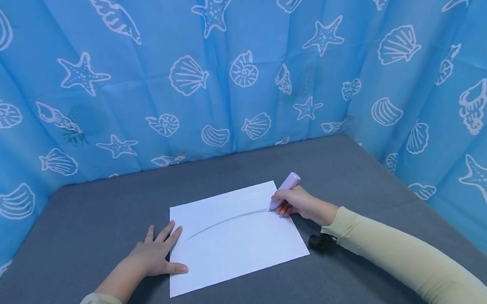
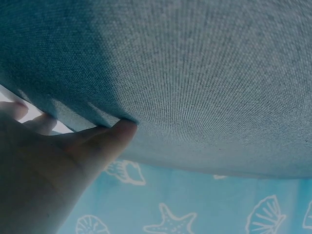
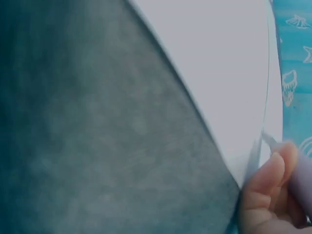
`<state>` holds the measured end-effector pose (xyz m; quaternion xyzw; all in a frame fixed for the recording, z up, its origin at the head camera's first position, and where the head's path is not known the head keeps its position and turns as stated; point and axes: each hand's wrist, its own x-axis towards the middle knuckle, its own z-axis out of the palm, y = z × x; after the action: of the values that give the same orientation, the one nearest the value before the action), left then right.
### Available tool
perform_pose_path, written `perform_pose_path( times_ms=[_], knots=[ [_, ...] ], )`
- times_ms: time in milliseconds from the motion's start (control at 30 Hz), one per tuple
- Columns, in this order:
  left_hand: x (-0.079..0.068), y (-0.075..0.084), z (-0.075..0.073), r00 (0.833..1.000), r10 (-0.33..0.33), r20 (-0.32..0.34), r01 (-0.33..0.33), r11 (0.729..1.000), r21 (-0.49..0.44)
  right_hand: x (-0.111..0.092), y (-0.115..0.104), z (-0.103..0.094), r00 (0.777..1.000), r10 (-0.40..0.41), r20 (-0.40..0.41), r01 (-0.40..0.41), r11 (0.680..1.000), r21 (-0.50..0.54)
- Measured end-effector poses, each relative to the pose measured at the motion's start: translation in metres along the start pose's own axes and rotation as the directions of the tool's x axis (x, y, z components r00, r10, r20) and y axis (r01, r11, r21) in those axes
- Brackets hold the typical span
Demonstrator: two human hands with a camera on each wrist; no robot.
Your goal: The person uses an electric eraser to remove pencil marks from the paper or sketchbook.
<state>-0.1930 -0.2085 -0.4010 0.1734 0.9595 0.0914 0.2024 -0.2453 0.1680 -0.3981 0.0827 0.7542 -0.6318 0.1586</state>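
Observation:
A white sheet of paper (image 1: 234, 256) lies on the grey cloth surface. My right hand (image 1: 295, 201) grips a thick lilac pen (image 1: 290, 181), its narrow tip down at the paper near the right edge. From that tip a thin grey curved line (image 1: 227, 219) runs leftward across the sheet. In the right wrist view, thumb and fingers (image 3: 268, 183) are wrapped around the pen (image 3: 303, 187), with the tip on the line. My left hand (image 1: 155, 252) rests spread at the sheet's left edge, thumb and some fingertips over the paper. The left wrist view shows its fingers (image 2: 114, 139) down on the cloth.
Grey cloth (image 1: 116, 212) covers the table around the sheet. A blue curtain (image 1: 223, 101) with white shells and starfish hangs behind and along the right side. A small black object (image 1: 321, 242) is under my right wrist, beside the sleeve (image 1: 385, 236).

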Motion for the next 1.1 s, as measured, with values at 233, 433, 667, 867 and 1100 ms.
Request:
perform_pose_path(
  times_ms=[233, 433, 667, 867, 1100],
  knots=[
    [-0.0020, 0.0004, -0.0011, 1.000, -0.013, 0.000, 0.013, 1.000, 0.013, 0.0004, 0.0017, -0.0007, 1.000, 0.005, 0.020, -0.007, 0.995, 0.098],
    [-0.0018, 0.0001, -0.0013, 1.000, 0.002, 0.002, -0.002, 1.000, 0.001, 0.0022, 0.0000, 0.0014, 1.000, 0.009, -0.019, -0.008, 0.999, 0.048],
    [0.0006, -0.0006, 0.0003, 1.000, 0.012, -0.007, -0.012, 1.000, 0.008, 0.0035, -0.0021, 0.0011, 1.000, 0.021, -0.014, -0.020, 1.000, 0.004],
    [-0.0005, 0.0003, -0.0007, 1.000, 0.008, -0.009, -0.008, 1.000, 0.008, 0.0025, -0.0029, 0.0024, 0.999, 0.039, -0.005, -0.039, 0.999, -0.013],
    [-0.0001, -0.0007, 0.0014, 1.000, 0.016, -0.022, -0.016, 1.000, 0.006, 0.0030, -0.0042, 0.0044, 0.999, 0.032, -0.017, -0.033, 0.999, -0.034]
  ],
)
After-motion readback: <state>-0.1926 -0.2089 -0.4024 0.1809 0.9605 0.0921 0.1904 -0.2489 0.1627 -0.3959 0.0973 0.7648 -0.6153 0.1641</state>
